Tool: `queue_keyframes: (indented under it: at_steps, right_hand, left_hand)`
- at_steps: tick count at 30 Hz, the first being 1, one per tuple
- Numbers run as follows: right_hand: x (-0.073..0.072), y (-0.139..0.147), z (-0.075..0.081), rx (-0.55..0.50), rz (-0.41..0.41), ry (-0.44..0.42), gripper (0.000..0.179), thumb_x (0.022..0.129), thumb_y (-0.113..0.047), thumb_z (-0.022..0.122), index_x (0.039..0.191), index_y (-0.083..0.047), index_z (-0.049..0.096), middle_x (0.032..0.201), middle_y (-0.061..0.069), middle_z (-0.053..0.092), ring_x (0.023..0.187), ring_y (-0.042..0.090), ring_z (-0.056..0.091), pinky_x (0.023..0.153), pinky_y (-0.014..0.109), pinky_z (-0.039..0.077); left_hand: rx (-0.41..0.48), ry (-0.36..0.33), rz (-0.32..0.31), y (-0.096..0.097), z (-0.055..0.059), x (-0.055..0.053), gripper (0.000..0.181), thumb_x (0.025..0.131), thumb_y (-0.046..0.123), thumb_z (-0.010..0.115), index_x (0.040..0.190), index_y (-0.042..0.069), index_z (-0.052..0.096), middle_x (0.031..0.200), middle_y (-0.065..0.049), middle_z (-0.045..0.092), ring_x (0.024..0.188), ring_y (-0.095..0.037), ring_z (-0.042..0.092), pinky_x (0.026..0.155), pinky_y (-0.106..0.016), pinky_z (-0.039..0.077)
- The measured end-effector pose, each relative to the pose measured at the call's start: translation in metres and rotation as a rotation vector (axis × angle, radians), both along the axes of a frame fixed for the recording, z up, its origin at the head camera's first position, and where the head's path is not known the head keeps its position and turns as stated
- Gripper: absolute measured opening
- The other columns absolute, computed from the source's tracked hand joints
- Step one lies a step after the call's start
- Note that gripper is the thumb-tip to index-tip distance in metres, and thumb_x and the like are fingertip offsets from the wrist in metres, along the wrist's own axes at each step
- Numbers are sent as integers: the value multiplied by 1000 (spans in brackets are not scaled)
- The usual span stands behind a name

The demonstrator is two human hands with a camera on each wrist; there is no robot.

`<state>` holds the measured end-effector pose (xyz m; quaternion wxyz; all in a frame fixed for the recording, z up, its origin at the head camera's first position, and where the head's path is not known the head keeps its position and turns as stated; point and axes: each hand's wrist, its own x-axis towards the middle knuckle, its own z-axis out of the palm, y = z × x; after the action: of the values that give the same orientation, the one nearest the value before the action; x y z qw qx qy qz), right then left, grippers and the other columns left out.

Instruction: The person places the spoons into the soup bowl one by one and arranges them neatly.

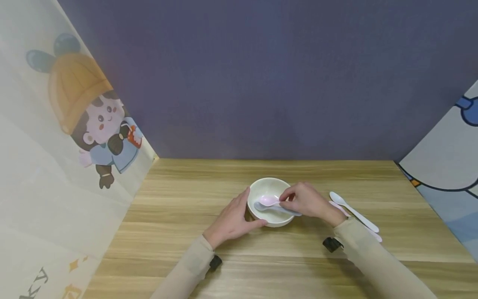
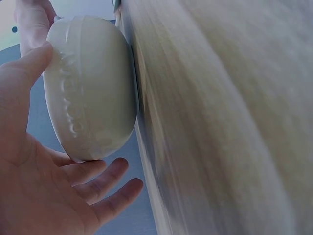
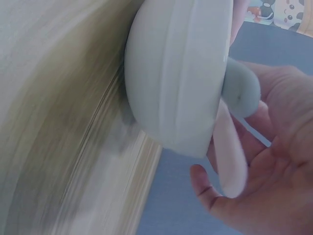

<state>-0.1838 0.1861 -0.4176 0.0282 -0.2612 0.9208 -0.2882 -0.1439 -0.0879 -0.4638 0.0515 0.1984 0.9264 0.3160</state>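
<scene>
A cream bowl (image 1: 271, 220) stands upright on the wooden table, with raised marks on its outside in the left wrist view. My left hand (image 1: 233, 218) holds its left side between thumb and fingers; the other fingers (image 2: 112, 200) stretch loosely past it. Over the bowl, my right hand (image 1: 308, 201) pinches a pink spoon (image 1: 269, 201), its head above the bowl's inside and its handle (image 3: 230, 156) hanging out over the rim. A grey-blue spoon (image 1: 285, 210) lies in the bowl, its handle across the right rim. The pinching fingertips partly hide the pink handle.
To the right, a white spoon (image 1: 354, 211) and a pink utensil (image 1: 375, 236) lie on the table (image 1: 269, 265), partly behind the right forearm. A dark blue-grey wall (image 1: 261, 83) closes the back; a printed panel (image 1: 45, 166) stands at the left.
</scene>
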Motion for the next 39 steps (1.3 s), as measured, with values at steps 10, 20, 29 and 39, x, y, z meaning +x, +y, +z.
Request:
queue_keyframes:
  at_steps: [10,20,29,39]
  right_hand:
    - [0,-7,3,20,-10,-1,7,88,-18,85,93,-13,86,76,-9,74,70,3,59,63,21,48]
    - [-2,-9,-4,4,-14,-22,9,88,-17,85,94,-11,86,77,-7,75,69,4,60,62,21,49]
    - [0,-10,-7,-28,-27,-45,9,88,-17,85,94,-11,85,79,-6,76,67,4,57,60,21,47]
    - [0,-10,-10,-31,-34,-22,5,87,-17,86,91,-13,85,78,-8,75,67,4,57,60,20,47]
  left_hand:
    - [-4,8,-6,0,0,0,119,90,75,70,172,9,15,174,-13,33,157,-30,40,128,-49,39]
    - [0,2,-10,0,-1,0,119,90,75,70,172,9,14,175,-11,32,158,-29,38,128,-49,39]
    - [-4,4,-10,0,0,0,119,90,75,70,172,10,14,175,-11,32,158,-30,38,128,-50,38]
    - [-12,1,-9,0,1,0,119,90,76,69,172,9,14,175,-12,31,158,-30,38,128,-51,38]
